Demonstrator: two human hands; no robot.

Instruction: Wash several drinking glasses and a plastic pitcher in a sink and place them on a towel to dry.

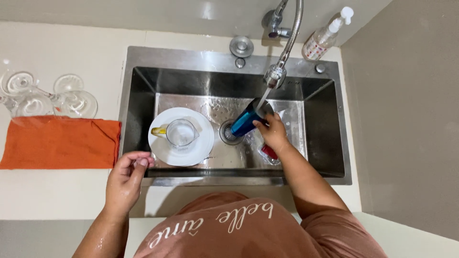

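Note:
My right hand [273, 132] grips a blue tumbler [245, 122], tilted over the drain [229, 132] of a steel sink [138, 114]. Water runs from the flexible tap [276, 75] onto the tumbler's upper end. My left hand [128, 176] hovers wet over the sink's front left corner, fingers curled loosely and holding nothing. Nearest to it, on the sink floor at the left, is a white plate [165, 148] bearing a clear glass jug [181, 133] and a small yellow item [159, 130]. Something red [269, 152] lies under my right wrist.
Upturned stemmed glasses [48, 98] stand on the counter at far left beside an orange cloth [57, 142]. A pump bottle [326, 34] stands behind the sink at the right. A round steel plug [241, 46] rests on the back rim. A grey wall [406, 119] closes the right side.

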